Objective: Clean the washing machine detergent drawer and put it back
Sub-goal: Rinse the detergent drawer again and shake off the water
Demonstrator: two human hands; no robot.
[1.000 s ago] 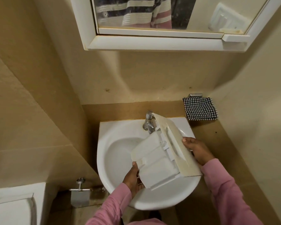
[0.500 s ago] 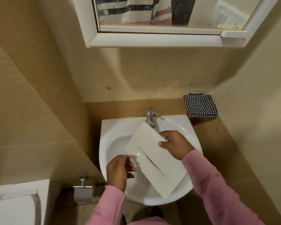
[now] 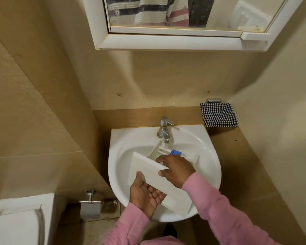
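Right hand [image 3: 177,168] is noted gripping the detergent drawer [image 3: 148,167], fingers curled over the far edge of its front panel, thumb pressed on the panel face. Left hand [image 3: 147,193] is held palm up, fingers nearly straight, against the panel's near left edge; steadying is judged, nothing being clasped. The drawer is held inside the sink [image 3: 212,156], compartments turned toward the tap [image 3: 163,129] at the far side, presumably so that rinse water is caught and drained there. A blue insert [image 3: 175,152] is seen at its far end. Running water cannot be confirmed. A checked cloth [image 3: 219,116] hangs far right, well apart, judged available for drying.
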